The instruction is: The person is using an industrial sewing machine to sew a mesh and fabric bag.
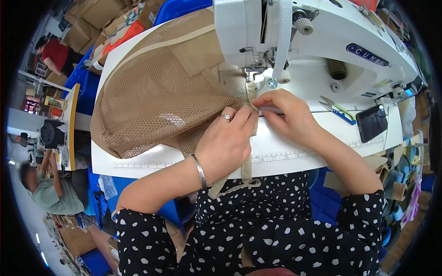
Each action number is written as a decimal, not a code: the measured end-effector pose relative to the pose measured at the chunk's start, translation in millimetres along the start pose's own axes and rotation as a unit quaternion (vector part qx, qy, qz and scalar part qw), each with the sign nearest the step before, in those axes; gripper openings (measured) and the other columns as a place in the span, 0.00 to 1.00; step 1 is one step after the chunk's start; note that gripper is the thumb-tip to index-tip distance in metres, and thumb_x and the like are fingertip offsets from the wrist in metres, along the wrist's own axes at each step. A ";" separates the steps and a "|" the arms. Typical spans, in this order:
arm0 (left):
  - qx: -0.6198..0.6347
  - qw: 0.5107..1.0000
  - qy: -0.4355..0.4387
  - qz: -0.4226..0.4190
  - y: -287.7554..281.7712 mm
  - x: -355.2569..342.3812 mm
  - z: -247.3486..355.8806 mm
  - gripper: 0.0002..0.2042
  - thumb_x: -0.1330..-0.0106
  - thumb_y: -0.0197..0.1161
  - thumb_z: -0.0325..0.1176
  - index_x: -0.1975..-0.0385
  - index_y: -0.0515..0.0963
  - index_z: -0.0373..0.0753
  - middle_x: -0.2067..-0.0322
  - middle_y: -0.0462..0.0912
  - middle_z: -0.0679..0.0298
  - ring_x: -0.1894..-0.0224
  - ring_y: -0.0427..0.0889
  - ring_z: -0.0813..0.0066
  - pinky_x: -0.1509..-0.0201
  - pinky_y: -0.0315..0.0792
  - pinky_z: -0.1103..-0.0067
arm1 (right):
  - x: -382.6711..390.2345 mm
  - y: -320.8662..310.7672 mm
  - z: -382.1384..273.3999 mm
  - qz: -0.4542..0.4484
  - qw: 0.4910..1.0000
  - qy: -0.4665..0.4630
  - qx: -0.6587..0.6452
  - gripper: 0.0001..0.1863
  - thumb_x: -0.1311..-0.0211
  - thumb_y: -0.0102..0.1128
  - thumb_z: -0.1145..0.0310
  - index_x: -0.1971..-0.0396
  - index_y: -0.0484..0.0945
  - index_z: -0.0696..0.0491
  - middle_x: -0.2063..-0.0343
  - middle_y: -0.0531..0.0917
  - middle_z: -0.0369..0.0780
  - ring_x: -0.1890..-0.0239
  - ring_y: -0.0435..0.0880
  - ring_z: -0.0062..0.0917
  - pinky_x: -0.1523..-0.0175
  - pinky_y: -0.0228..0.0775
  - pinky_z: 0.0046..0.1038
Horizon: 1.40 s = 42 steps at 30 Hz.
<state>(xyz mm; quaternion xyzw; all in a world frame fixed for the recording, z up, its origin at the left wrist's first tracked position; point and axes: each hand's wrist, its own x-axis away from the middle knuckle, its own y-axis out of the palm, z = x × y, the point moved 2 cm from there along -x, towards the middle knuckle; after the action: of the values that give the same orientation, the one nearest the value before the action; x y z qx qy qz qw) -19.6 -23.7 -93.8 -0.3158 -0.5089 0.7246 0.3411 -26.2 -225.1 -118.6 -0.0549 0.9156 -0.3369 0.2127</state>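
Observation:
Tan mesh fabric point(156, 106) with a pale bound seam spreads over the left of the white sewing table. Its right edge runs under the presser foot of a white sewing machine point(322, 41). My left hand point(225, 140), with a ring and a bangle, lies on the fabric's edge, fingers pressed together on it. Just right of it, my right hand point(292, 117) pinches the beige binding tape point(251, 92) at that edge, close below the needle. Loose tape ends point(246, 170) hang over the table's front edge. My fingertips partly hide the fold between them.
Thread snips point(338, 110) and a black phone point(372, 123) lie right of my right hand. A printed ruler strip point(294, 156) runs along the front of the table point(103, 163). Blue bins point(85, 94) stand at left. Two other people work farther left.

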 end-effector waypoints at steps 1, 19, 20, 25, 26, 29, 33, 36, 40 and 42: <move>-0.001 1.000 0.001 -0.001 -0.1 -0.3 -0.1 0.29 0.43 0.63 0.29 0.38 0.72 0.30 0.42 0.73 0.51 0.45 0.73 0.51 0.38 0.73 0.64 | 0.1 -0.8 0.1 0.007 1.000 0.000 0.008 0.11 0.38 0.64 0.74 0.55 0.82 0.54 0.58 0.87 0.41 0.51 0.84 0.36 0.48 0.78 0.36; 0.009 1.000 0.003 0.004 4.3 0.1 -3.1 0.30 0.42 0.61 0.29 0.37 0.72 0.28 0.36 0.72 0.53 0.45 0.72 0.52 0.36 0.72 0.66 | -4.5 7.2 -10.6 0.076 0.981 -0.082 0.158 0.06 0.47 0.68 0.73 0.68 0.83 0.55 0.70 0.82 0.40 0.64 0.83 0.36 0.58 0.77 0.37; 0.007 1.000 0.003 0.003 4.9 0.3 -3.5 0.30 0.42 0.61 0.29 0.37 0.72 0.28 0.36 0.73 0.53 0.45 0.72 0.52 0.36 0.71 0.66 | -3.9 8.1 -11.0 0.078 0.980 -0.085 0.162 0.06 0.47 0.68 0.73 0.69 0.83 0.55 0.70 0.82 0.40 0.65 0.83 0.36 0.58 0.77 0.36; 0.011 1.000 0.004 0.004 6.1 1.7 -4.6 0.30 0.42 0.61 0.30 0.36 0.72 0.28 0.35 0.72 0.54 0.45 0.72 0.53 0.35 0.71 0.67 | -1.3 9.4 -12.3 0.084 0.977 -0.092 0.172 0.06 0.47 0.69 0.74 0.69 0.83 0.55 0.70 0.82 0.40 0.65 0.83 0.36 0.60 0.77 0.36; 0.012 1.000 0.005 0.006 6.2 1.9 -4.6 0.30 0.42 0.61 0.30 0.37 0.72 0.28 0.35 0.72 0.54 0.45 0.72 0.53 0.35 0.71 0.67 | -0.8 9.3 -12.5 0.089 0.977 -0.095 0.171 0.06 0.47 0.69 0.74 0.69 0.83 0.56 0.70 0.82 0.40 0.66 0.83 0.36 0.60 0.77 0.36; 0.015 1.000 0.006 0.010 6.5 1.8 -4.5 0.30 0.42 0.61 0.30 0.37 0.72 0.28 0.34 0.72 0.54 0.45 0.72 0.53 0.35 0.71 0.67 | -0.6 8.8 -12.9 0.099 0.975 -0.103 0.171 0.07 0.48 0.70 0.75 0.69 0.83 0.56 0.70 0.83 0.41 0.67 0.83 0.36 0.61 0.77 0.36; 0.016 1.000 0.007 0.011 6.5 1.2 -4.3 0.30 0.42 0.61 0.30 0.37 0.72 0.27 0.34 0.72 0.53 0.45 0.72 0.53 0.35 0.71 0.67 | -1.6 8.8 -13.5 0.110 0.968 -0.126 0.184 0.06 0.48 0.70 0.75 0.69 0.83 0.56 0.71 0.83 0.40 0.68 0.83 0.36 0.62 0.77 0.35; 0.004 1.000 0.010 0.004 6.1 0.3 -3.7 0.29 0.43 0.61 0.30 0.38 0.72 0.26 0.35 0.72 0.52 0.45 0.72 0.52 0.36 0.71 0.67 | -2.1 9.3 -13.5 0.110 0.965 -0.134 0.199 0.05 0.49 0.70 0.75 0.71 0.82 0.55 0.72 0.82 0.40 0.69 0.82 0.34 0.63 0.77 0.34; 0.001 1.000 0.007 -0.002 5.1 -0.6 -2.6 0.30 0.43 0.62 0.29 0.38 0.71 0.26 0.37 0.72 0.52 0.45 0.72 0.52 0.36 0.71 0.67 | -3.5 12.3 -11.5 0.106 0.960 -0.132 0.223 0.05 0.51 0.70 0.75 0.75 0.80 0.54 0.75 0.80 0.38 0.71 0.81 0.33 0.66 0.76 0.33; 0.003 1.000 0.001 -0.011 5.3 -1.5 -2.7 0.30 0.44 0.61 0.28 0.38 0.71 0.26 0.37 0.71 0.52 0.45 0.72 0.52 0.36 0.71 0.66 | -4.7 13.5 -10.3 0.124 0.956 -0.136 0.227 0.06 0.51 0.69 0.75 0.77 0.78 0.54 0.76 0.79 0.38 0.72 0.81 0.33 0.67 0.76 0.34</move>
<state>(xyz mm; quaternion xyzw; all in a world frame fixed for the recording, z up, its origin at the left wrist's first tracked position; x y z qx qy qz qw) -17.6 -24.8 -99.4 -0.3098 -0.5095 0.7221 0.3508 -25.8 -207.5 -118.5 0.0640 0.7773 -0.4958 0.3819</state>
